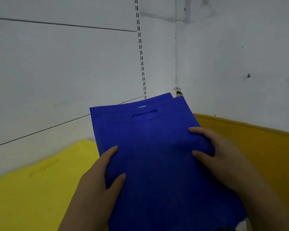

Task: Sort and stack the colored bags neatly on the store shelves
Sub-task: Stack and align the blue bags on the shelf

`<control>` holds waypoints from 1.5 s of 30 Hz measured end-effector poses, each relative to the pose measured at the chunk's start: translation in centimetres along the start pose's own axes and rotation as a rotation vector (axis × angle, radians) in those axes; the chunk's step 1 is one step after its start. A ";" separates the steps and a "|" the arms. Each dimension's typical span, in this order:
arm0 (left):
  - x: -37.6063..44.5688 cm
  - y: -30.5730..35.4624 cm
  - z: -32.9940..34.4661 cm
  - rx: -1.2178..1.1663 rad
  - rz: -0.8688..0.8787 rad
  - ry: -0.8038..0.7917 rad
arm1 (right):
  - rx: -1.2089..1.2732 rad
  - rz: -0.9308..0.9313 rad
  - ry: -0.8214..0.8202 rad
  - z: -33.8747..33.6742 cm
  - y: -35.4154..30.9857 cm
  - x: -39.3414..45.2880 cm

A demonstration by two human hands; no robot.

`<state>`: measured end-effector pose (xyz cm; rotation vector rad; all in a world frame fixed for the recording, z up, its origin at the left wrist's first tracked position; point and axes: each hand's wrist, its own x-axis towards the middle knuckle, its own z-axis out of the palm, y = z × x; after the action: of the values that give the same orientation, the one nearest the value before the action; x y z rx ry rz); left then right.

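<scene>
A stack of flat blue bags (150,147) with a cut-out handle slot near the far edge fills the middle of the head view, a second bag's corner peeking out behind the top one. My left hand (100,179) grips the stack's left edge, thumb on top and fingers underneath. At the right edge my right hand (218,152) holds the stack, thumb and a finger lying on the top bag. A pile of flat yellow bags (35,189) lies to the lower left, partly under the blue stack.
White shelf back panels (65,72) with a slotted upright (141,52) stand straight ahead. A white side wall (240,64) meets them at a corner. An orange-yellow surface (257,147) runs along the right below that wall.
</scene>
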<state>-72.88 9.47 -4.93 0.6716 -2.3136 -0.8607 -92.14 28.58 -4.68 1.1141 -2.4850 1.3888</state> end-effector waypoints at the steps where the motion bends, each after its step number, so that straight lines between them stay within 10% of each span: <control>1: 0.7 0.2 0.4 0.006 -0.026 -0.017 | 0.005 -0.018 0.005 0.0 0.7 1.4; 17: 10.8 4.3 10.8 0.240 -0.341 0.130 | 0.022 -0.193 -0.271 2.9 9.6 21.8; 37: 14.9 0.9 15.5 0.679 -0.613 -0.137 | -0.379 -0.061 -0.478 8.0 13.4 26.3; 45: 14.2 2.6 15.2 0.473 -0.484 0.199 | -0.321 -0.168 -0.362 6.3 11.2 23.7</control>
<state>-93.60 8.72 -7.83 1.4915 -2.2124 -0.4021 -114.92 14.29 -6.82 1.5612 -2.6391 0.7624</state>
